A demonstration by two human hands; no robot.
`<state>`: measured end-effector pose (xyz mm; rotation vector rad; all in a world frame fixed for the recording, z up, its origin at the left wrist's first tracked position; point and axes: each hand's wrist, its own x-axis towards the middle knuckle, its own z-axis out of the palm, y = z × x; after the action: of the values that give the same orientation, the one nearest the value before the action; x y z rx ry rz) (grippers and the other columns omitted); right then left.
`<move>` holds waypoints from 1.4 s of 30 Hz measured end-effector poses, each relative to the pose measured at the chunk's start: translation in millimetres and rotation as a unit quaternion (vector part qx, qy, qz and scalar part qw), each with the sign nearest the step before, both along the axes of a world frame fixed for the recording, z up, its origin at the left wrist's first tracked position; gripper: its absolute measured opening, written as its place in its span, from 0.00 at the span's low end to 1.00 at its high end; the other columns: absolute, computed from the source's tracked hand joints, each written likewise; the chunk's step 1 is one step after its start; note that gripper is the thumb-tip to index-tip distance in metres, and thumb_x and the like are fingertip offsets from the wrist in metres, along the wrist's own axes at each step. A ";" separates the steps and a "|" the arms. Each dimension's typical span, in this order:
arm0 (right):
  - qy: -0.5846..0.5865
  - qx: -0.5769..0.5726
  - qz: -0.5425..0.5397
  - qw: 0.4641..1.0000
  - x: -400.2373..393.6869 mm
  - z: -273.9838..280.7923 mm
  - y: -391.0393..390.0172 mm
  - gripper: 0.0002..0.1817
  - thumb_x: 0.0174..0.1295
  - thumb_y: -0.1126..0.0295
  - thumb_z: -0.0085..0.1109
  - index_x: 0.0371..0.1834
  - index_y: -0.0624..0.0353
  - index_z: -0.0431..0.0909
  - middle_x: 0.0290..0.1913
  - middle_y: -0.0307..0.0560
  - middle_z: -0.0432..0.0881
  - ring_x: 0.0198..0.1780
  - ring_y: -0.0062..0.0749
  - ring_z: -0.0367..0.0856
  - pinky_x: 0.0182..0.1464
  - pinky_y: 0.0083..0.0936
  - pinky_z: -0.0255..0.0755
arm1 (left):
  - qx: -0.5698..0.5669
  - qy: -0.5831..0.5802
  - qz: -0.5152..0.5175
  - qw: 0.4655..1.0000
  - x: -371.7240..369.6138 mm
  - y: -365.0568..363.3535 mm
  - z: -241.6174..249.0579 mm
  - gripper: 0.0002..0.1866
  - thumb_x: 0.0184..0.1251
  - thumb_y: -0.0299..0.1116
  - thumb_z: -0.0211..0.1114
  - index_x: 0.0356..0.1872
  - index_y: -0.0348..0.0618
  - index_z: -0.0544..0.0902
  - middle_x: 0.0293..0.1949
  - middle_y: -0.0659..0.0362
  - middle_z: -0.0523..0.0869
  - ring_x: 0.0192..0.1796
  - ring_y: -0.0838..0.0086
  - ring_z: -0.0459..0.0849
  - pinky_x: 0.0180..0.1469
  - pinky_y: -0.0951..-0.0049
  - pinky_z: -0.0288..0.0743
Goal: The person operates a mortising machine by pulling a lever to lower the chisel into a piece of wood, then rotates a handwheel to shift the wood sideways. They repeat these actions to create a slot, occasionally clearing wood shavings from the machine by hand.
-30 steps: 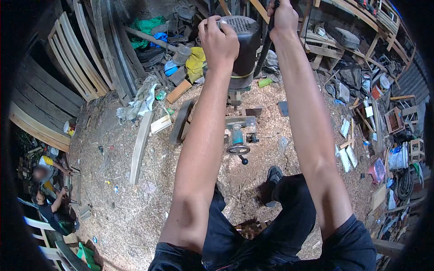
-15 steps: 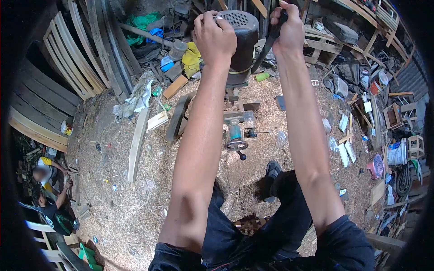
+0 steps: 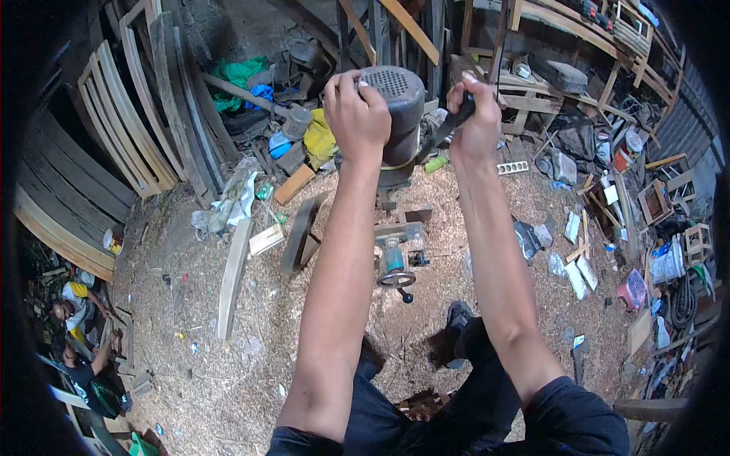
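Observation:
A dark, upright cylindrical motor housing (image 3: 403, 125) with a perforated round top belongs to a floor-standing machine. My left hand (image 3: 357, 114) is closed over the housing's left upper edge, fingers curled onto the top. Right of the motor, my right hand (image 3: 477, 114) wraps around the end of a black lever (image 3: 445, 133) that slopes up from the machine. Below the motor, the machine's vise (image 3: 395, 234) shows between my forearms, with a handwheel (image 3: 396, 280) and a black-knobbed crank (image 3: 407, 298). The jaws are partly hidden by shadow and the motor.
Wood shavings cover the floor (image 3: 190, 304). A curved board (image 3: 234, 277) and a dark plank (image 3: 300, 235) lie left of the machine. Curved slats (image 3: 125, 121) lean at the left wall. Two people (image 3: 84, 342) crouch far left. Scrap wood and a pink basket (image 3: 632, 290) lie right.
The view has tilted upward, so the machine and both hands sit lower in the picture. My right hand and the lever have come down slightly relative to the motor. Both grips stay.

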<state>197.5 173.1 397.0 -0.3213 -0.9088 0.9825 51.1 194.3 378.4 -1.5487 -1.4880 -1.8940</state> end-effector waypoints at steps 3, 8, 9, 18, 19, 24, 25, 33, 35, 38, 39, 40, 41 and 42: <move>0.008 0.001 0.006 1.000 0.2 -2.8 -4.2 0.13 0.64 0.66 0.54 0.22 0.59 0.74 0.22 0.36 0.70 0.27 0.20 0.65 0.33 0.19 0.58 | -0.013 0.000 -0.012 1.000 0.1 -0.4 -0.1 0.14 0.63 0.30 0.48 0.42 0.34 0.78 0.46 0.42 0.78 0.55 0.48 0.74 0.58 0.55 0.67; 0.004 -0.001 0.008 1.000 1.9 -10.2 -9.0 0.13 0.64 0.67 0.53 0.23 0.59 0.74 0.23 0.37 0.71 0.27 0.20 0.66 0.33 0.19 0.58 | 0.001 0.004 -0.015 1.000 -2.0 6.5 -2.1 0.14 0.63 0.29 0.48 0.42 0.33 0.78 0.46 0.43 0.79 0.54 0.49 0.75 0.58 0.56 0.67; 0.004 0.005 0.005 1.000 2.2 -12.3 -10.9 0.13 0.64 0.66 0.53 0.22 0.59 0.74 0.23 0.37 0.71 0.27 0.20 0.66 0.33 0.19 0.58 | 0.001 0.004 -0.018 1.000 -2.0 5.5 -2.6 0.14 0.63 0.29 0.48 0.42 0.33 0.79 0.46 0.43 0.79 0.54 0.49 0.75 0.58 0.56 0.67; -0.011 0.026 0.015 0.999 7.7 -31.5 -25.0 0.14 0.62 0.65 0.53 0.21 0.60 0.73 0.23 0.38 0.71 0.29 0.22 0.67 0.34 0.20 0.59 | 0.018 -0.001 -0.016 1.000 -3.9 10.7 -9.7 0.13 0.59 0.29 0.51 0.40 0.34 0.81 0.47 0.44 0.79 0.54 0.50 0.74 0.58 0.54 0.65; -0.010 0.033 0.021 0.999 7.4 -31.2 -27.5 0.14 0.62 0.65 0.53 0.21 0.60 0.73 0.24 0.38 0.71 0.29 0.22 0.67 0.35 0.20 0.59 | 0.018 0.004 -0.019 1.000 -4.5 11.1 -10.2 0.13 0.59 0.29 0.51 0.40 0.34 0.81 0.47 0.43 0.79 0.54 0.50 0.74 0.58 0.54 0.65; -0.055 0.025 -0.009 0.998 8.7 -41.9 -41.4 0.13 0.60 0.63 0.47 0.22 0.59 0.64 0.25 0.40 0.62 0.32 0.27 0.60 0.38 0.25 0.54 | 0.024 0.015 -0.013 1.000 -5.8 13.0 -12.4 0.14 0.60 0.29 0.48 0.38 0.32 0.80 0.44 0.42 0.81 0.54 0.49 0.75 0.58 0.56 0.68; -0.053 0.027 -0.009 0.998 9.1 -44.9 -45.2 0.14 0.60 0.63 0.47 0.22 0.59 0.64 0.25 0.40 0.62 0.32 0.27 0.60 0.39 0.26 0.54 | 0.024 0.011 -0.014 1.000 -5.4 13.0 -13.8 0.14 0.60 0.29 0.48 0.38 0.32 0.81 0.44 0.42 0.81 0.54 0.49 0.75 0.58 0.57 0.68; -0.041 0.064 -0.016 0.997 14.4 -78.9 -60.7 0.14 0.58 0.63 0.49 0.21 0.60 0.66 0.25 0.44 0.67 0.32 0.27 0.62 0.40 0.26 0.55 | 0.020 0.010 -0.034 0.999 -10.7 20.1 -21.6 0.14 0.59 0.30 0.51 0.39 0.35 0.81 0.47 0.43 0.78 0.54 0.50 0.74 0.59 0.53 0.64; -0.051 0.078 -0.024 0.995 16.6 -87.4 -65.6 0.13 0.58 0.63 0.49 0.22 0.61 0.65 0.26 0.44 0.67 0.32 0.28 0.62 0.41 0.27 0.55 | 0.022 0.014 -0.036 0.999 -11.0 20.7 -24.1 0.14 0.59 0.30 0.51 0.39 0.35 0.81 0.48 0.43 0.78 0.54 0.50 0.74 0.59 0.53 0.64; -0.041 0.080 -0.051 0.995 11.1 -94.4 -73.7 0.13 0.57 0.64 0.47 0.20 0.60 0.65 0.25 0.45 0.66 0.32 0.28 0.62 0.41 0.26 0.55 | 0.019 0.007 -0.039 0.999 -9.5 17.8 -23.4 0.14 0.58 0.30 0.51 0.39 0.35 0.81 0.48 0.43 0.79 0.54 0.50 0.73 0.60 0.53 0.63; -0.035 0.080 -0.060 0.994 11.2 -100.4 -77.4 0.13 0.57 0.64 0.47 0.20 0.60 0.65 0.25 0.45 0.66 0.31 0.28 0.61 0.41 0.26 0.55 | 0.011 0.004 -0.043 0.999 -9.1 16.4 -25.6 0.14 0.58 0.30 0.51 0.39 0.35 0.81 0.48 0.43 0.79 0.55 0.50 0.73 0.60 0.53 0.63; -0.035 0.087 -0.075 0.993 10.3 -104.5 -77.6 0.13 0.56 0.63 0.46 0.20 0.60 0.64 0.24 0.45 0.66 0.31 0.28 0.61 0.40 0.26 0.55 | 0.011 0.000 -0.045 0.999 -9.7 18.4 -22.9 0.14 0.58 0.30 0.51 0.39 0.35 0.81 0.48 0.43 0.79 0.55 0.50 0.73 0.60 0.53 0.63; -0.046 0.082 -0.072 0.993 11.7 -108.4 -82.6 0.13 0.56 0.62 0.46 0.20 0.59 0.64 0.24 0.44 0.65 0.32 0.29 0.61 0.41 0.27 0.55 | 0.011 0.006 -0.042 0.999 -10.1 16.3 -25.6 0.14 0.58 0.30 0.51 0.38 0.35 0.82 0.48 0.43 0.79 0.55 0.50 0.73 0.60 0.53 0.63; -0.057 0.080 -0.071 0.993 12.5 -108.7 -85.8 0.14 0.57 0.61 0.46 0.20 0.58 0.63 0.25 0.44 0.64 0.32 0.30 0.61 0.42 0.27 0.55 | 0.014 0.013 -0.040 0.999 -10.1 17.3 -26.2 0.14 0.58 0.30 0.51 0.38 0.35 0.82 0.47 0.43 0.79 0.55 0.50 0.73 0.60 0.53 0.63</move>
<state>210.0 87.3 288.2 -0.3044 -1.0471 0.7623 40.9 211.6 352.2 -1.6365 -1.4024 -1.9223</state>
